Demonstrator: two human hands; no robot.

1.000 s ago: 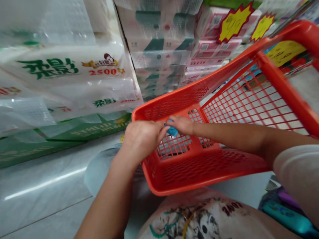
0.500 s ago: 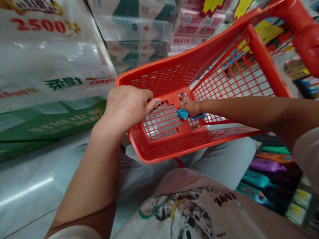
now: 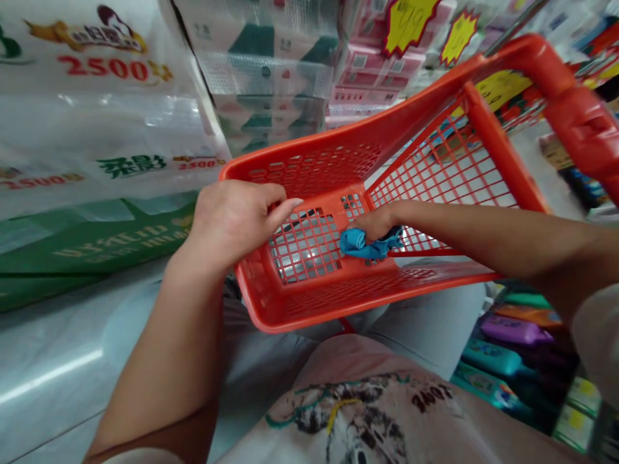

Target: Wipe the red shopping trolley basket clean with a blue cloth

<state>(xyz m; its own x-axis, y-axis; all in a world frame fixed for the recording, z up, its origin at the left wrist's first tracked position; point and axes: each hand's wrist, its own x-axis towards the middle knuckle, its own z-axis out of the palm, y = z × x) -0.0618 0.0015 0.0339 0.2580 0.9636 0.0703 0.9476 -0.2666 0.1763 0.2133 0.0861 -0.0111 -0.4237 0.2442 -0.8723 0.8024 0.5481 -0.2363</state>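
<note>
Perhaps mesh [image 3: 309,248] in the basket [image 3: 290,303] could snag the cloth [image 3: 354,241] — right hand [image 3: 377,221] clenched on it, left hand [image 3: 229,216] clasping the rim [image 3: 338,314].

Clearance in the red basket [image 3: 362,309]: open from above, walled at the sides.
We have free room over the lattice floor [image 3: 307,248], between our left grip [image 3: 229,216] at the left end and our right grip [image 3: 377,221] with the blue cloth [image 3: 370,245]. The far wall [image 3: 309,167] blocks passage toward the stacked packs [image 3: 271,71]; the near wall [image 3: 333,293] blocks passage toward our legs [image 3: 430,322]. To the right, our right forearm [image 3: 469,232] crosses in front of the mesh panel [image 3: 435,183], and the handle [image 3: 556,84] stands at upper right.
</note>
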